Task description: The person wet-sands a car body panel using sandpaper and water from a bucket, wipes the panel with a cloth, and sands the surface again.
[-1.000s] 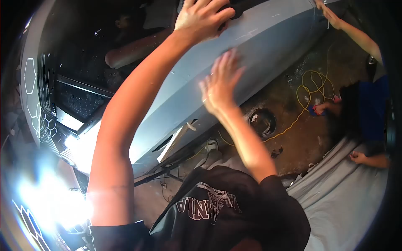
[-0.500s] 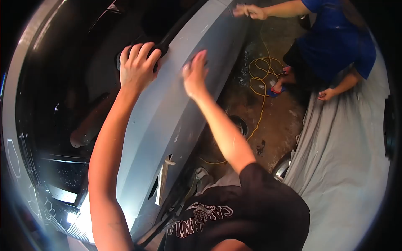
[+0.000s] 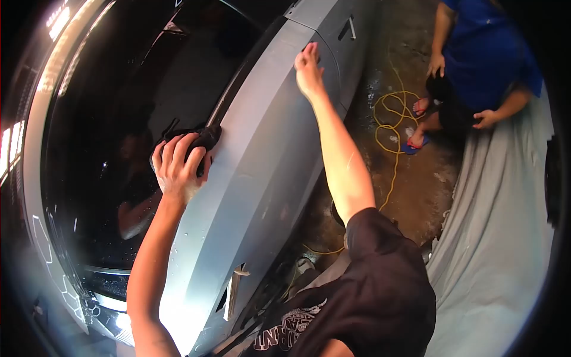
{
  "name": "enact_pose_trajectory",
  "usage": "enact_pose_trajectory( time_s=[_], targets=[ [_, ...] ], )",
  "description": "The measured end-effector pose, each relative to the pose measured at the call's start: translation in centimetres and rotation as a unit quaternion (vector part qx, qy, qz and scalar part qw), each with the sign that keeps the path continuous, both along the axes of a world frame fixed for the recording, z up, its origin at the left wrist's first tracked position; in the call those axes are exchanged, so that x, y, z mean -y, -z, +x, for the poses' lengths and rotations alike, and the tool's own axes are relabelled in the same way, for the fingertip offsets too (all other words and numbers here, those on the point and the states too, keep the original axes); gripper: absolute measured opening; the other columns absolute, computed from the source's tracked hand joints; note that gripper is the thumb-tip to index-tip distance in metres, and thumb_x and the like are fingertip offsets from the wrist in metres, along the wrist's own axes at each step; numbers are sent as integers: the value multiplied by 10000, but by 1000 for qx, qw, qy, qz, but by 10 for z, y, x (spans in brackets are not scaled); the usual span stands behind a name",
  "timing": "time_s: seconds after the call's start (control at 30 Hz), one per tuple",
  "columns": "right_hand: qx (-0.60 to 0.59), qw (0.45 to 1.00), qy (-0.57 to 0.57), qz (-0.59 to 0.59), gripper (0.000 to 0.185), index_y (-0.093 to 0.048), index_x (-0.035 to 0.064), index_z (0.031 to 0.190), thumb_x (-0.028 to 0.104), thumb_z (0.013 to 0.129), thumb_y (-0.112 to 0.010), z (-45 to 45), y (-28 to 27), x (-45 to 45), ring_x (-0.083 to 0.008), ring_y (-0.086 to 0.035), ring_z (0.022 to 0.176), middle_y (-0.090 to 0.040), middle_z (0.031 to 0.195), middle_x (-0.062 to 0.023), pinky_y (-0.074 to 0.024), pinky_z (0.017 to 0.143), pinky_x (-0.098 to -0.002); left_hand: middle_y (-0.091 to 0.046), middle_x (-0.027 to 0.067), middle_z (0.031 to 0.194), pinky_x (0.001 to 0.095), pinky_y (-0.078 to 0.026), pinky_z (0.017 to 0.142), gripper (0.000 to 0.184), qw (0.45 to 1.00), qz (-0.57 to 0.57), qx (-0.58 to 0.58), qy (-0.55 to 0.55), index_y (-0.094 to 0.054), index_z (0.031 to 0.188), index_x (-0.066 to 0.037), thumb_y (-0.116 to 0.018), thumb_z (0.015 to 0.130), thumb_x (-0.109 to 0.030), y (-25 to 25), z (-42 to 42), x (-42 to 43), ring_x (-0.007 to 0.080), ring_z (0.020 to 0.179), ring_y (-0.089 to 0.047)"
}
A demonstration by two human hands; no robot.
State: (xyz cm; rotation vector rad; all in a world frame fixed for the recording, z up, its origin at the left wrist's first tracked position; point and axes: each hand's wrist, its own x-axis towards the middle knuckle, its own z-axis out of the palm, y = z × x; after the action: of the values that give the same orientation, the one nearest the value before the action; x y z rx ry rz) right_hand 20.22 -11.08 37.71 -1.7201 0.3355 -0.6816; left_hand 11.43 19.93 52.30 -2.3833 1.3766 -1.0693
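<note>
My left hand point(image 3: 177, 163) presses over a bunched black thing point(image 3: 207, 137), which looks like a cloth, at the lower edge of the car's dark window point(image 3: 202, 77). Its fingers curl around it, with the thumb on the right side. Further forward, my right hand point(image 3: 308, 71) reaches across the grey door panel point(image 3: 262, 119) near a door seam. Its fingers are stretched out and a little apart, with no held object showing. Whether its palm touches the paint I cannot tell.
A door handle point(image 3: 232, 291) sticks out near my body, another point(image 3: 352, 27) farther ahead. On the wet floor lies a coiled yellow cord point(image 3: 389, 128). A person in a blue shirt point(image 3: 491, 59) stands right, beside a grey cover sheet point(image 3: 493, 238).
My left hand has slid back toward me along the window edge with the black cloth-like thing. My right hand has reached farther forward. The other person's outstretched arm has dropped.
</note>
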Motion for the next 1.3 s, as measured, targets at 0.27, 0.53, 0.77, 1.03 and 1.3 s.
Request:
enact_pose_trajectory(
  time_s=[0.27, 0.53, 0.77, 1.03, 1.3],
  targets=[
    [-63, 971, -155, -171, 818, -127, -101, 1529, 355, 977, -522, -176, 39, -191, -460, -34, 1511, 14, 1622, -302, -41, 1132, -719, -682, 16, 1107, 429, -385, 977, 208, 1000, 8, 3, -7, -610, 778, -168, -787, 670, -147, 7, 10, 1, 232, 1019, -634],
    [-16, 998, 38, -47, 731, -123, -22, 1561, 337, 1020, -458, -3, 21, -34, -401, -72, 1522, -30, 1651, -221, -53, 1165, -672, -690, 56, 1105, 426, -413, 959, 224, 1000, 27, -1, -11, -583, 772, -130, -789, 688, -99, 7, 5, 0, 265, 1013, -647],
    [-125, 963, -152, -186, 812, -198, -46, 1541, 336, 949, -601, -122, 33, -136, -422, -20, 1523, -1, 1640, -263, -54, 1159, -676, -702, 34, 1078, 418, -413, 966, 196, 1000, 18, 3, -20, -609, 751, -152, -781, 674, -101, 15, 13, -6, 251, 1009, -653],
    [-9, 998, 26, 50, 686, -77, -20, 1568, 360, 1050, -317, -103, 100, -126, -418, -21, 1521, -9, 1643, -247, -75, 1183, -630, -702, 39, 1081, 421, -420, 956, 204, 999, 25, 7, -23, -607, 746, -156, -787, 666, -103, 16, 12, -7, 252, 1003, -653],
    [68, 984, 14, 161, 688, -50, -76, 1542, 358, 1064, -287, -43, 117, -51, -330, -37, 1533, 16, 1641, -245, -49, 1244, -430, -709, 30, 1083, 421, -417, 957, 214, 999, 24, 1, -31, -611, 736, -167, -805, 661, -119, 17, 12, -10, 251, 1019, -656]
  ],
)
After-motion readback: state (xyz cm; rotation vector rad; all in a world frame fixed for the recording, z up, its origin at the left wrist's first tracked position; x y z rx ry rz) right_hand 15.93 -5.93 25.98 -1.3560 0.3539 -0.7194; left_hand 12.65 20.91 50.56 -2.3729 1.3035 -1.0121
